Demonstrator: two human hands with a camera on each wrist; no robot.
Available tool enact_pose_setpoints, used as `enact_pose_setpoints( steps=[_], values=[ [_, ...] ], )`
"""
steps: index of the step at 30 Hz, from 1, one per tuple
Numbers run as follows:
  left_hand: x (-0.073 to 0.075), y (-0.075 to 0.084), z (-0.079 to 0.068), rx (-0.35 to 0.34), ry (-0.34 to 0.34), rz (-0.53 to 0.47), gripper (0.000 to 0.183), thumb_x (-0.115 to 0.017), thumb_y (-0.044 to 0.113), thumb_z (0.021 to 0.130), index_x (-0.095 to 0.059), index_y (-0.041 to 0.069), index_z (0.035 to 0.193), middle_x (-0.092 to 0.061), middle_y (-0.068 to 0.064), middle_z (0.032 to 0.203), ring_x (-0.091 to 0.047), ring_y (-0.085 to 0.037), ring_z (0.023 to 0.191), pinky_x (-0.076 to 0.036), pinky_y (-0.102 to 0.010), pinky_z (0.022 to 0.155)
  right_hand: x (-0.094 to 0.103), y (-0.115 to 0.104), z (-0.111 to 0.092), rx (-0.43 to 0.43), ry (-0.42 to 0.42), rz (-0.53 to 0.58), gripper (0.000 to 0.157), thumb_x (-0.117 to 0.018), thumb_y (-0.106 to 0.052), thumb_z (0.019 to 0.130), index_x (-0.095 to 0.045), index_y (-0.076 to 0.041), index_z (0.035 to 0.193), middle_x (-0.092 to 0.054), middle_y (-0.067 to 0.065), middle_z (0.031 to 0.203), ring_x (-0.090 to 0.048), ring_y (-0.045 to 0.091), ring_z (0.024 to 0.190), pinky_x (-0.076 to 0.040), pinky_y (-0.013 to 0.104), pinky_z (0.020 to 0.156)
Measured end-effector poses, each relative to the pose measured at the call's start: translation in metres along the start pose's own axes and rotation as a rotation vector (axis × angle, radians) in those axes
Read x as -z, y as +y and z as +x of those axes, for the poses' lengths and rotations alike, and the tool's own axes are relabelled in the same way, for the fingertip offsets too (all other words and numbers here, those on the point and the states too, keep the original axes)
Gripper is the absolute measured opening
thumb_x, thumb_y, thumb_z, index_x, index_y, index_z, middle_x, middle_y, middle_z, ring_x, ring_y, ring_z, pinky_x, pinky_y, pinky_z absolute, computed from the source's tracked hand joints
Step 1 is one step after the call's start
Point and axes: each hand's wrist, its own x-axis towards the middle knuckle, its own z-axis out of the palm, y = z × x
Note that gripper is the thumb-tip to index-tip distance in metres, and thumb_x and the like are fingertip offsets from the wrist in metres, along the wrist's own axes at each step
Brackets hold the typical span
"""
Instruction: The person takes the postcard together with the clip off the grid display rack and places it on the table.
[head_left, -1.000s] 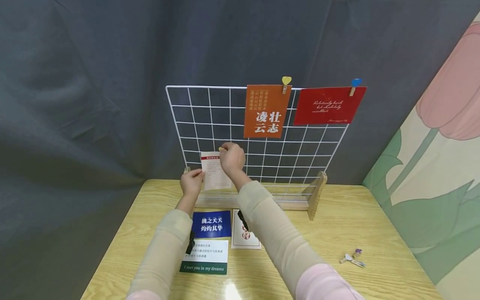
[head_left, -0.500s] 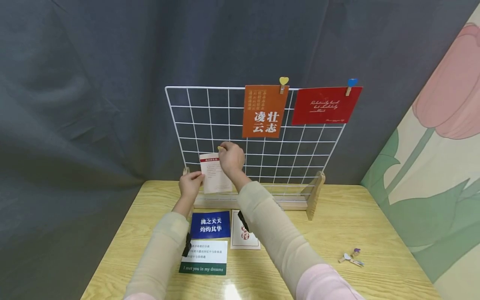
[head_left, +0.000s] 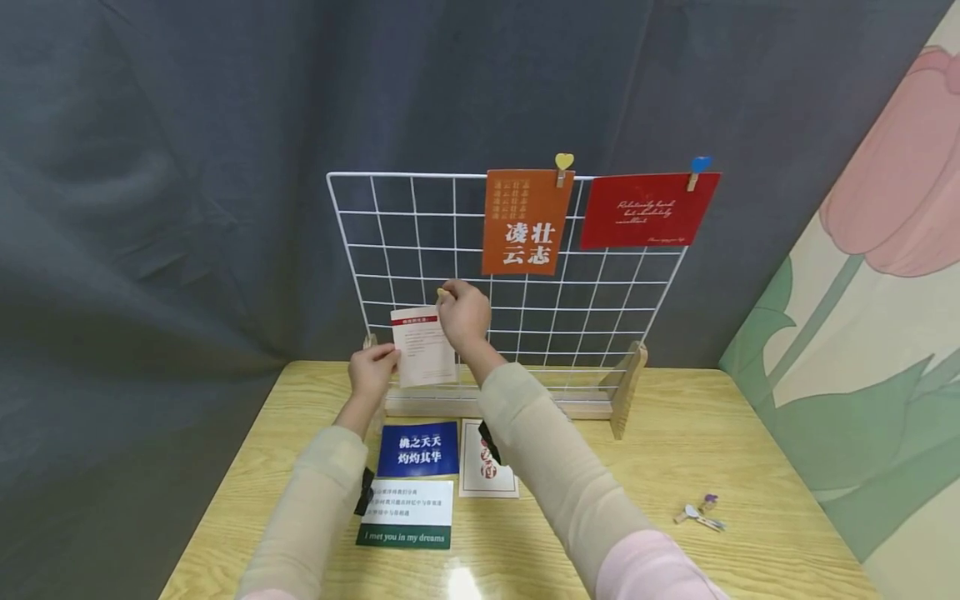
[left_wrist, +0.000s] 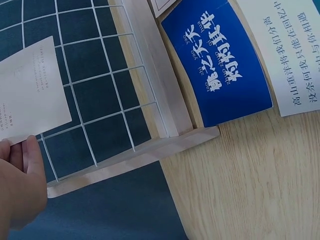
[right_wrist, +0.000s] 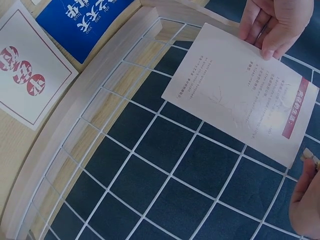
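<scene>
In the head view my left hand pinches the left edge of a white card with a red band along its top. The left wrist view shows my left thumb and fingers on the card's edge. My right hand is at the card's upper right corner, pinching a small clothespin with a yellowish top. In the right wrist view the clothespin is just beyond the card's corner. The card is in front of the white wire grid; whether it touches the wires I cannot tell.
An orange card and a red card hang clipped at the grid's top. A blue card, a green-and-white card and a red-printed white card lie on the table. Several clothespins lie at right.
My left hand and the white card have shifted a little left and slightly down, baring more of the card's right side. My right hand stays nearly in place with the clothespin.
</scene>
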Motion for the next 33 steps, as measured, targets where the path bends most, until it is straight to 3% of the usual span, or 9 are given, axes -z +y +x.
enact_pose_setpoints(
  steps=[7,12,18,26,33],
  values=[
    [0.003,0.001,-0.003,0.011,-0.021,-0.013,0.018,-0.060,-0.004,0.077,-0.061,-0.013,0.092,-0.058,-0.026,0.092,-0.056,-0.012,0.062,-0.049,-0.018,0.057,0.000,0.002,-0.002,-0.009,-0.010,0.030,0.015,-0.055,-0.010,0.080,-0.067,-0.010,0.089,-0.064,-0.001,0.079,-0.056,0.016,0.074,-0.043,0.031,0.062],
    [0.004,0.000,-0.003,-0.001,-0.029,0.010,0.017,-0.060,-0.004,0.076,-0.061,-0.012,0.091,-0.060,-0.024,0.087,-0.053,-0.008,0.057,-0.050,-0.021,0.057,0.000,0.004,-0.003,-0.021,-0.029,0.056,0.015,-0.055,-0.009,0.080,-0.066,-0.008,0.090,-0.064,0.001,0.079,-0.056,0.017,0.074,-0.043,0.032,0.062],
    [0.007,-0.004,-0.003,0.010,-0.052,0.016,0.017,-0.060,-0.004,0.076,-0.061,-0.013,0.091,-0.060,-0.023,0.083,-0.055,-0.013,0.056,-0.051,-0.026,0.057,0.001,0.006,-0.005,-0.048,-0.043,0.086,0.015,-0.055,-0.009,0.081,-0.066,-0.008,0.092,-0.063,0.002,0.081,-0.055,0.017,0.074,-0.043,0.031,0.063],
    [0.010,-0.005,-0.005,0.016,-0.058,0.034,0.018,-0.060,-0.003,0.076,-0.061,-0.012,0.092,-0.061,-0.020,0.080,-0.052,-0.007,0.053,-0.048,-0.017,0.052,-0.003,0.012,-0.013,-0.033,-0.035,0.125,0.015,-0.055,-0.009,0.082,-0.065,-0.006,0.093,-0.063,0.003,0.079,-0.055,0.017,0.070,-0.043,0.030,0.060],
    [0.012,-0.012,-0.005,0.040,-0.076,0.056,0.019,-0.059,-0.002,0.078,-0.061,-0.011,0.094,-0.060,-0.022,0.084,-0.055,-0.014,0.058,-0.051,-0.030,0.061,-0.004,0.024,-0.023,-0.048,-0.009,0.149,0.012,-0.058,-0.009,0.080,-0.064,-0.006,0.090,-0.062,0.003,0.076,-0.055,0.016,0.068,-0.043,0.030,0.058]
  ],
)
